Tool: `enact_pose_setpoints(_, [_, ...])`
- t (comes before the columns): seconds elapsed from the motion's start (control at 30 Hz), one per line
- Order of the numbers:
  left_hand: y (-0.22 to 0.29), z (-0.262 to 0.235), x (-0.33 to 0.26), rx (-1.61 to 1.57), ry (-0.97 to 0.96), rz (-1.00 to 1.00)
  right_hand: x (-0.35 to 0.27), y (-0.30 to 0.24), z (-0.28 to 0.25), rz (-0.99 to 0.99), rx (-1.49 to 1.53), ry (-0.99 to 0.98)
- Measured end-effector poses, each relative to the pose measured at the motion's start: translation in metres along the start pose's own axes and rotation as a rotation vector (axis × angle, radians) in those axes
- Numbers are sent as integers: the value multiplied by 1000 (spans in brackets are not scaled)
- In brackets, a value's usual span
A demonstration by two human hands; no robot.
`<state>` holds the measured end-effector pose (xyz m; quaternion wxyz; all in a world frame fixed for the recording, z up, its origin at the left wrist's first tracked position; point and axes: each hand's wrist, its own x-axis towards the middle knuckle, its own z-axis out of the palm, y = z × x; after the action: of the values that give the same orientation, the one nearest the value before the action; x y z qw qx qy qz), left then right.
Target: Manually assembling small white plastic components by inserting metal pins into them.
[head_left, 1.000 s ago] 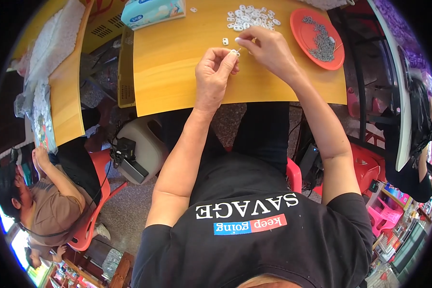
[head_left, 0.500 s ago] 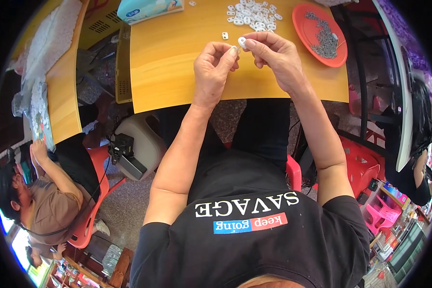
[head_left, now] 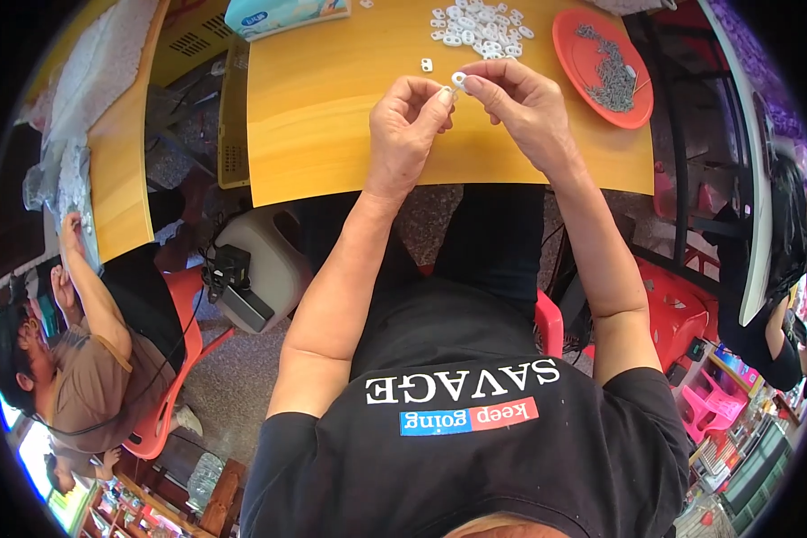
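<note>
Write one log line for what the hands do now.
left hand + right hand | pinching small white ring | above yellow table

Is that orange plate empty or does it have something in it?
Not empty: the orange plate holds a loose heap of small grey metal pieces.

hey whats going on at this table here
A person seated at a yellow table holds a small white ring-shaped piece between the fingertips of both hands, left hand and right hand, just above the tabletop. Behind them lie a pile of similar white pieces and one loose piece. An orange plate holding small grey metal parts sits to the right. Another person works at a neighbouring table.
</note>
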<state>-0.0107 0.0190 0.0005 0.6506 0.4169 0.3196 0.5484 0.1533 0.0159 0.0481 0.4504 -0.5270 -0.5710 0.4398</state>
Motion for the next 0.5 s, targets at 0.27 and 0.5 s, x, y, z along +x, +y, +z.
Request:
enact_pose_setpoints(0.27, [3, 1, -2, 13, -3, -26, -4, -1, 7, -65, -99, 59])
enact_pose_setpoints(0.5, [5, 1, -2, 29, 4, -28, -6, -4, 6, -57, -96, 69])
